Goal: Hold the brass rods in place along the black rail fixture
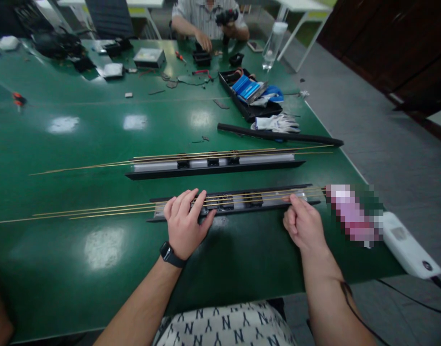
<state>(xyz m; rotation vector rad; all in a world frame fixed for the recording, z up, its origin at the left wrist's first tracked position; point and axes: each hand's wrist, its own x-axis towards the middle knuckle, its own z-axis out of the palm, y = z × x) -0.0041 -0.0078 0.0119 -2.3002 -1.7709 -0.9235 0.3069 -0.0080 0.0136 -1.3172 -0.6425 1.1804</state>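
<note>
My left hand [186, 226], with a dark watch on its wrist, lies spread over a long dark channel [278, 205] with a pale inside. Its fingers rest across several thin brass-coloured rods [112, 210] that run lengthwise over the channel and stick out far to the left. At the channel's right end, my right hand [305, 221] is closed in a pinch on one of these rods; the fingertips partly hide the grip. Black blocks [254, 199] sit inside the channel between my hands. Farther back lies a second dark channel [220, 169] with similar rods over it.
A black foam tube [307, 139] and white gloves [278, 123] lie beyond, beside a black tray [247, 114] of parts. A white device [408, 245] with a cable is at the right edge. Another person [209, 24] works across the green table [72, 274]. A bottle [274, 45] stands there.
</note>
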